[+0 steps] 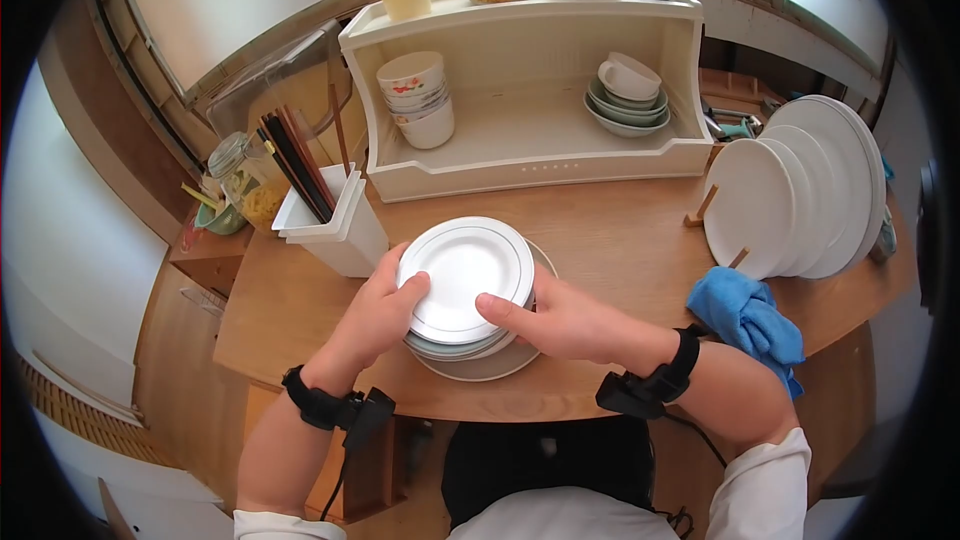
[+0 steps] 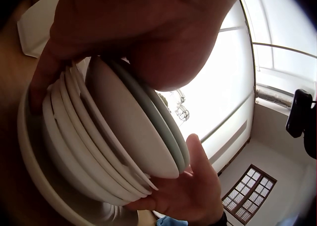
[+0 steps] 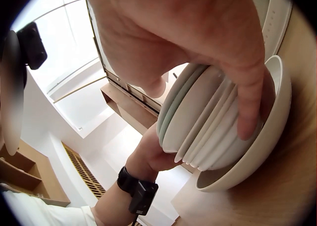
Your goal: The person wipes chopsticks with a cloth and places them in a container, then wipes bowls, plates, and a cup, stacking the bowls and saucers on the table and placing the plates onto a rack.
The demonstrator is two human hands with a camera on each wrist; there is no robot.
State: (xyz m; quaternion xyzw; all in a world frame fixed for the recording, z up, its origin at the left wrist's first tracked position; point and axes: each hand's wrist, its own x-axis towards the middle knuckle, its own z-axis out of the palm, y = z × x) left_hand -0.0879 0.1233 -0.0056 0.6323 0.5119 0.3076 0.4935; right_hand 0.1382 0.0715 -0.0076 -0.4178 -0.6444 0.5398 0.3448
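Observation:
A stack of small dishes (image 1: 465, 275) is held between both hands, with a silver-lined white plate on top. In the left wrist view, pale green dishes (image 2: 166, 119) show near its top and several white ones (image 2: 81, 132) lower down. My left hand (image 1: 378, 308) grips the left side, its thumb at the top plate's rim. From the right, my right hand (image 1: 572, 322) grips too, thumb over the plate and fingers reaching down the lower dishes. Beneath the stack, a wider cream bowl (image 3: 270, 137) rests on the wooden table and surrounds the bottom dishes.
Behind is a cream shelf unit (image 1: 520, 175) with stacked floral bowls (image 1: 415, 90), green bowls (image 1: 625, 110) and a white cup (image 1: 630, 75). A white chopstick holder (image 1: 345, 240) stands at left. To the right are racked white plates (image 1: 750, 210) and a blue cloth (image 1: 745, 315).

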